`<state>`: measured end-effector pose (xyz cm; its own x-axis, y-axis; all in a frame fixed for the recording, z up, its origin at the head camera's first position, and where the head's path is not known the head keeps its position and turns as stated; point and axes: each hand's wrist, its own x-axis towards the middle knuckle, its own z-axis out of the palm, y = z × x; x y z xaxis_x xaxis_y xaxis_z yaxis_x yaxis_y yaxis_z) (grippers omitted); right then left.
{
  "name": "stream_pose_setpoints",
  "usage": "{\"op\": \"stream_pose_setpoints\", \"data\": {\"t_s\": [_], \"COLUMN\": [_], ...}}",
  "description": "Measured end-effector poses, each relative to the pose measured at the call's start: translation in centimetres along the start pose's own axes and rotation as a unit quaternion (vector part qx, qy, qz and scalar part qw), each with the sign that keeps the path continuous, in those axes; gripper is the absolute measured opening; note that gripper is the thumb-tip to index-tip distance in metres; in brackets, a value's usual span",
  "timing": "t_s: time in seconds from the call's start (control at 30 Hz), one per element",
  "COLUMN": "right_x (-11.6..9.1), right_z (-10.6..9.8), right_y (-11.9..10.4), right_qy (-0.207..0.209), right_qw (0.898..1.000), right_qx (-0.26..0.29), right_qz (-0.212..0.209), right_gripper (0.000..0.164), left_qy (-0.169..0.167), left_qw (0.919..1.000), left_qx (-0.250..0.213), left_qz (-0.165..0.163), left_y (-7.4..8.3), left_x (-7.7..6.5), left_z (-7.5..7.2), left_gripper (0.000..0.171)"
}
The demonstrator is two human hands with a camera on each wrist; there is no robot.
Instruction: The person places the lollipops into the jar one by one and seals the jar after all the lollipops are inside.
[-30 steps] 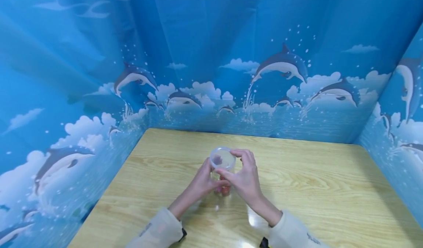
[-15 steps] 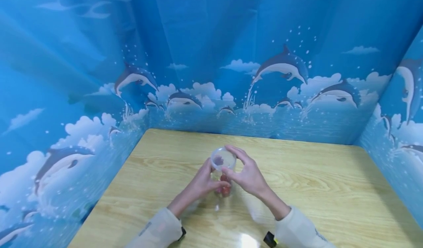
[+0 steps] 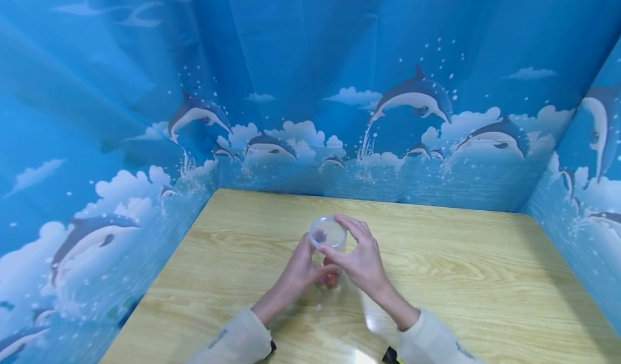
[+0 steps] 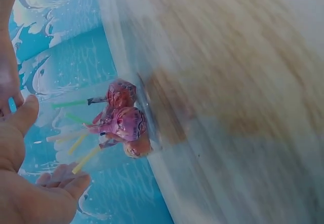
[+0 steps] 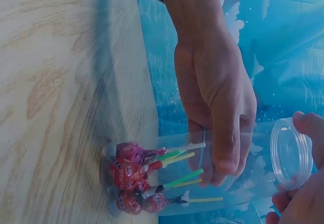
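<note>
A clear plastic jar (image 5: 260, 150) stands upright on the table in the head view. Wrapped lollipops (image 5: 125, 176) with white, green and yellow sticks lie heads down at its bottom. My left hand (image 3: 298, 271) grips the jar's body, thumb across the near side. A round clear lid (image 3: 328, 232) sits at the jar's mouth; whether it is fully seated I cannot tell. My right hand (image 3: 364, 259) holds the lid's rim between the thumb, near side, and the fingers, far side. In the left wrist view, the lollipops (image 4: 124, 122) show through the clear wall.
The jar stands on a light wood-grain table (image 3: 461, 267). Blue curtains (image 3: 301, 56) printed with dolphins and clouds enclose the table at the back and on both sides. Bright reflections lie on the tabletop near the front.
The right hand has shifted its hold round the lid's rim, its wrist swinging right and then back left. The left hand stays on the jar, its forearm moving slightly right. The jar stays in place.
</note>
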<state>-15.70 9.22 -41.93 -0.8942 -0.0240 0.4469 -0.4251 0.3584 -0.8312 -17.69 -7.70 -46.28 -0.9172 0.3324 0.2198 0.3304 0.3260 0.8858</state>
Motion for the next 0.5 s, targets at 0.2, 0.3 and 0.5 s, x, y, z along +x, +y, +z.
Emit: {"op": "stream_pose_setpoints", "data": {"t_s": [0.2,0.3,0.5], "right_x": [0.1,0.0,0.0], "right_z": [-0.5,-1.5,-4.8], "right_y": [0.2,0.3,1.9], "right_qy": [-0.035,-0.074,-0.11], "right_qw": [0.999,0.996,0.99], "right_qx": [-0.008,-0.013,-0.088], "right_qz": [0.031,0.053,-0.012], "right_gripper": [0.077,0.079,0.068], "left_qy": [-0.07,-0.104,-0.075], "left_qw": [0.9973,0.9935,0.9775], "left_qx": [0.017,0.042,0.197], "left_qz": [-0.012,-0.017,-0.004], "left_y": [-0.3,-0.6,-1.4], "left_x": [0.4,0.2,-1.1], "left_z": [-1.8,-3.7,-7.6], "left_gripper": [0.11,0.113,0.091]}}
